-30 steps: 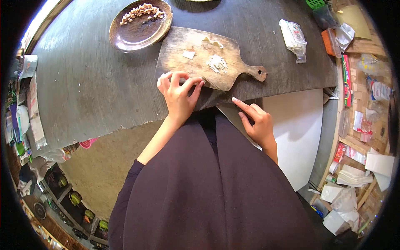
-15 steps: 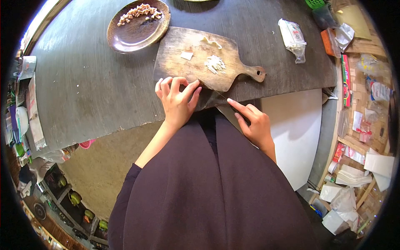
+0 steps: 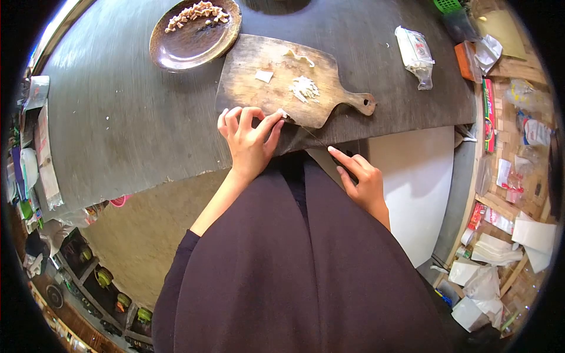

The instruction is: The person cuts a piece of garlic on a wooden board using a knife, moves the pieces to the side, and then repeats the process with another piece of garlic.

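My right hand [image 3: 362, 181] is closed around the dark handle of a knife [image 3: 313, 136]; its thin blade points up and left toward the board's near edge. With thumb and index finger pinched, my left hand [image 3: 250, 138] holds a small white food piece [image 3: 283, 113] at the near edge of the wooden cutting board [image 3: 241, 65]. On the board lie a heap of thin white strips [image 3: 304, 89], a flat white square slice [image 3: 264, 76] and a curved pale scrap [image 3: 299, 57]. The knife tip is just right of my left fingertips.
A brown plate [image 3: 191, 50] with diced pinkish pieces [image 3: 200, 13] stands behind the board at the left. A white plastic packet [image 3: 415, 52] lies on the dark table [image 3: 135, 129] at the right. Shelves with packets and papers [image 3: 497, 249] line the right side.
My right hand has drawn the knife slightly right and toward me, away from my left fingertips. The white piece now shows at the left fingertips.
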`<state>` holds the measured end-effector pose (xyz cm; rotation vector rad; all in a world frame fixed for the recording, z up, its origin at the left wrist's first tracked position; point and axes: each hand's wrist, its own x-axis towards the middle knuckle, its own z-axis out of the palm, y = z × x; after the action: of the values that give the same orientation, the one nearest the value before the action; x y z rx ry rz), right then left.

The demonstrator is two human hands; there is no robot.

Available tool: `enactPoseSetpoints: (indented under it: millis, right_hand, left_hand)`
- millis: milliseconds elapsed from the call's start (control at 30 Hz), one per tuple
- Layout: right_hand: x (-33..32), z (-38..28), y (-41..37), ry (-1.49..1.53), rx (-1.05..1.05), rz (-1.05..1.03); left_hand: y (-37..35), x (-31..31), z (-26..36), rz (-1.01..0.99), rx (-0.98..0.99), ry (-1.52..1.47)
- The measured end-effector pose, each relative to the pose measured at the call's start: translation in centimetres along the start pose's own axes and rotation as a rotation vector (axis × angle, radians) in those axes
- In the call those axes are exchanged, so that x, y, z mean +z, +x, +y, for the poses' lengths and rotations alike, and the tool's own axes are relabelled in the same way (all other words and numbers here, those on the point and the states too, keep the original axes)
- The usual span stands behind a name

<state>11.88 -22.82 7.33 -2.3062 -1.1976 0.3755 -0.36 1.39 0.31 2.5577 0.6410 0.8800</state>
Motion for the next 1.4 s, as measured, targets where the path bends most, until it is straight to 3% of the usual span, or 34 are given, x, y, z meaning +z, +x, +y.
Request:
enactPoseSetpoints:
  millis: [433,600,1400]
  right_hand:
    - [0.6,0.0,1.8,0.048,-0.024,0.074]
    - [0.3,-0.9,1.6,0.006,-0.003,-0.013]
    - [0.5,-0.8,-0.4,-0.026,0.021,0.011]
  left_hand:
    - [-0.2,-0.1,-0.1,0.004,0.004,-0.020]
    - [-0.4,0.0,-0.2,0.013,0.002,-0.004]
    - [-0.3,0.1,-0.2,0.035,0.012,-0.002]
